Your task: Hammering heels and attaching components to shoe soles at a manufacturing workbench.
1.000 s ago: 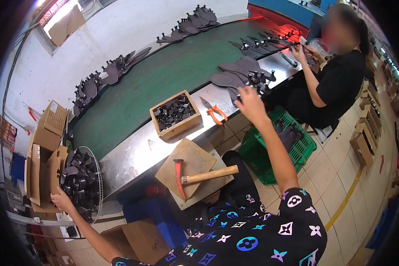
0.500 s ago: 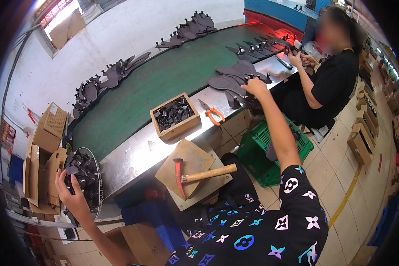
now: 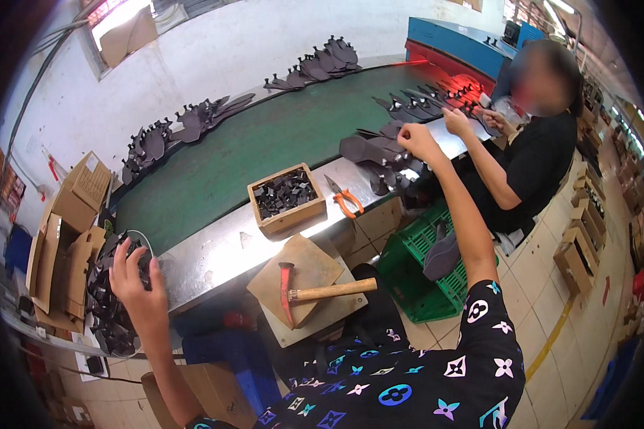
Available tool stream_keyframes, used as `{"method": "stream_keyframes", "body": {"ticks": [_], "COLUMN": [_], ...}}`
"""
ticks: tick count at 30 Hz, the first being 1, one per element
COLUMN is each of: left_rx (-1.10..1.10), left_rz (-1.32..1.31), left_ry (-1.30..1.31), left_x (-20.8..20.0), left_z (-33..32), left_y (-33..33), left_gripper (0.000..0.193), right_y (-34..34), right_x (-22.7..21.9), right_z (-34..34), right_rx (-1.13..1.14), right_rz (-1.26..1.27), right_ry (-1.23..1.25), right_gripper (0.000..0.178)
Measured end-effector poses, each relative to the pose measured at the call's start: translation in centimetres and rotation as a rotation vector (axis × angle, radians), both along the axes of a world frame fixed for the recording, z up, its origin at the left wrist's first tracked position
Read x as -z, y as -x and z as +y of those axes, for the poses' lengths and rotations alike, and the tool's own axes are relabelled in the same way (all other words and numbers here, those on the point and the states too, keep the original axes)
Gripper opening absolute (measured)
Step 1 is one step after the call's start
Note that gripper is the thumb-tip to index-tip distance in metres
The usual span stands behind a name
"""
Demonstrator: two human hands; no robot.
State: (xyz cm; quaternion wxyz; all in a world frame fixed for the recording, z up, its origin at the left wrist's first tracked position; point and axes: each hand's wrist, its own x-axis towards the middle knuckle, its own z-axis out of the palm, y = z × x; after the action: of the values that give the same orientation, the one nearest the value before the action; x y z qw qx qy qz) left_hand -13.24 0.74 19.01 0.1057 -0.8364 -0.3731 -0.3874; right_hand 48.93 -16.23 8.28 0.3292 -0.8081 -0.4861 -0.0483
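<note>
Lying along the near edge of the table (image 3: 225,261), toward its right-hand end: a pile of grey soles (image 3: 365,149), just below and to the left of the right hand (image 3: 421,143), with the left hand (image 3: 139,286) well apart from it. On the largest sole, a long axis slanting across the near edge, broad rounded end to the left, by the green belt (image 3: 207,179).

At the right hand, fingers curled in toward the palm and tips drawn close; cannot tell of anything pinched there, nor of contact with the soles. At the left hand, beyond the table's near left corner, fingers spread and thumb well away from them, in front of a wire-rimmed basket (image 3: 143,237) full of dark pieces (image 3: 107,314); cannot tell of any touch on these. Both hands far apart from each other.

Between the two, midway along the near edge, a wooden box (image 3: 293,219) of small black bits, with orange-handled pliers (image 3: 347,201) just to its right. Off that same edge, nearer the body, a hammer (image 3: 329,289) on a square board (image 3: 304,257). Below the right forearm, a green crate (image 3: 426,311).
</note>
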Motion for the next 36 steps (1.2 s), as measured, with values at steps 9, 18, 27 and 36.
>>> {"method": "stream_keyframes", "body": {"ticks": [9,18,27,36], "left_rx": [0.321,0.152,-0.846,-0.401], "left_rz": [0.082,-0.19,-0.493,0.302], "left_ry": [-0.008,-0.062,0.411,0.609], "left_x": [0.4,2.7,-2.8,4.3], "left_z": [-2.9,0.1,26.0,30.2], "left_y": [-9.8,-3.9,22.7,33.3], "left_gripper": [0.091,0.051,0.087,0.047], "right_y": [24.4,27.8,16.8,16.8], "right_x": [-13.2,-5.9,10.2,10.8], "right_z": [5.8,0.1,-0.4,3.7], "right_rx": [-0.403,-0.339,-0.121,-0.281], "right_rz": [-0.912,-0.086,-0.138,0.031], "right_ry": [-0.118,-0.421,0.136,-0.127], "right_gripper": [0.021,0.037,0.062,0.03]}}
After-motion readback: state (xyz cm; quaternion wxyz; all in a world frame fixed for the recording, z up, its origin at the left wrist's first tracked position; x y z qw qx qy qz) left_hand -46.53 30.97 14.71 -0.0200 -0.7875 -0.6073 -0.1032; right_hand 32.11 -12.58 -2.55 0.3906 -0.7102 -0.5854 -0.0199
